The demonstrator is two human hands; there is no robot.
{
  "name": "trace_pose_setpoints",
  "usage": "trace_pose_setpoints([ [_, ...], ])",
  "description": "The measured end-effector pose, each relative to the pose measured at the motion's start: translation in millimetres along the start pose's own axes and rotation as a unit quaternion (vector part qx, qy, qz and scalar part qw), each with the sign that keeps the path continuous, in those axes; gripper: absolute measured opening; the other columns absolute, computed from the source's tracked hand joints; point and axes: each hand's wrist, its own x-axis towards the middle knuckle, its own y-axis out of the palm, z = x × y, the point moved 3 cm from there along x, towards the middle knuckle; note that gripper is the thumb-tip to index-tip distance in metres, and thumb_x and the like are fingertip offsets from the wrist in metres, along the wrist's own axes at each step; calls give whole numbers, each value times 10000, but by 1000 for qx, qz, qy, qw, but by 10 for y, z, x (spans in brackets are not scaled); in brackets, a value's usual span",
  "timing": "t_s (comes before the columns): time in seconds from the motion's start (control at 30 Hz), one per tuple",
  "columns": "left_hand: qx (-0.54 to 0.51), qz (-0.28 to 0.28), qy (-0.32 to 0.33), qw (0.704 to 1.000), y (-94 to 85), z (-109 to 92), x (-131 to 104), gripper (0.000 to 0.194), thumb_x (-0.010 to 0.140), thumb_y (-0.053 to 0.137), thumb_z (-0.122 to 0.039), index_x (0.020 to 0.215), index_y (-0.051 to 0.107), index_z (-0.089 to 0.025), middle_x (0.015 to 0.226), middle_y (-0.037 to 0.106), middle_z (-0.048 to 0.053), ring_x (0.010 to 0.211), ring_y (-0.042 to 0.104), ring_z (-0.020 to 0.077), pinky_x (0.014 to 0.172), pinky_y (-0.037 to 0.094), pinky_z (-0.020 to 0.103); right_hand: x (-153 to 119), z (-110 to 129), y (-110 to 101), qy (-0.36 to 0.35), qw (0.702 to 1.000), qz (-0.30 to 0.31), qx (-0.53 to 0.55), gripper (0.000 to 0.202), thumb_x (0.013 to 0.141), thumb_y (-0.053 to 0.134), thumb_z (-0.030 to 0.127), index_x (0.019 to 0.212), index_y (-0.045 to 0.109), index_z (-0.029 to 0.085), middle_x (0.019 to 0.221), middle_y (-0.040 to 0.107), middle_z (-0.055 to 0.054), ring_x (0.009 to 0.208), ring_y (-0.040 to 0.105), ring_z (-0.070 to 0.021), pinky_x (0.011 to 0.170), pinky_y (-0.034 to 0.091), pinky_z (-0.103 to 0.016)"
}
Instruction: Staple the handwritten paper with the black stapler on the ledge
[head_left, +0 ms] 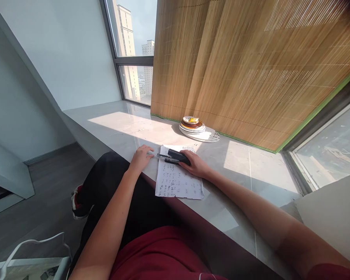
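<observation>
Black stapler at mid-frame lies across the upper part of a handwritten sheet, whose lower left corner seems to reach past the front edge of the window ledge. The hands are apart: the right hand is clamped round the stapler's rear end, while the left hand sits just beside its front end, fingertips close to the thumb; I cannot tell whether they pinch something small. The stapler looks opened up, so that much appears done; closing it appears left, and whether it is loaded does not show. Beyond, sunlit ledge gives reaching room toward the stacked plates at upper centre; the blind bounds the far edge.
</observation>
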Motion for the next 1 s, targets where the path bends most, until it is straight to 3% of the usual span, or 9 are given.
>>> trace_pose_setpoints([
  [0.13, 52, -3, -26, 998, -10, 56, -46, 212, 935, 683, -215, 1116, 793, -218, 1199, 755, 111, 1189, 657, 347, 1079, 531, 501, 2, -5, 2, 2, 1000, 0, 4, 432, 1026, 614, 459, 1400, 564, 249, 1314, 687, -138, 1174, 659, -333, 1019, 549, -515],
  [0.33, 20, -14, -6, 1000, -3, 78, -38, 124, 906, 685, -199, 934, 801, -229, 1025, 789, 95, 1016, 706, 314, 963, 566, 458, 0, 6, -7, 1, 1000, 4, 5, 416, 1033, 603, 459, 1395, 564, 258, 1296, 688, -134, 1165, 658, -332, 1005, 556, -515],
  [0.53, -56, -45, 12, 997, -68, -115, -61, 187, 1013, 567, -265, 1048, 748, -238, 983, 797, 74, 961, 727, 273, 879, 570, 388, -4, -19, 5, 2, 1000, 1, 0, 436, 1032, 609, 474, 1413, 567, 266, 1291, 692, -132, 1158, 660, -330, 1009, 558, -515],
  [0.73, -91, -60, 68, 992, -51, -378, -70, 151, 964, 594, -239, 998, 739, -220, 941, 744, 47, 816, 660, 205, 788, 543, 322, 1, -6, -1, 3, 1000, -2, 10, 453, 1027, 612, 478, 1419, 574, 256, 1312, 692, -140, 1172, 666, -335, 1021, 553, -519],
  [1.0, -140, -78, -4, 987, -32, -340, -99, 191, 934, 618, -271, 998, 790, -222, 835, 766, 17, 702, 644, 176, 627, 486, 279, -2, -17, 0, 0, 1000, -1, 7, 439, 1031, 611, 465, 1417, 567, 262, 1303, 695, -138, 1170, 666, -335, 1014, 561, -530],
])
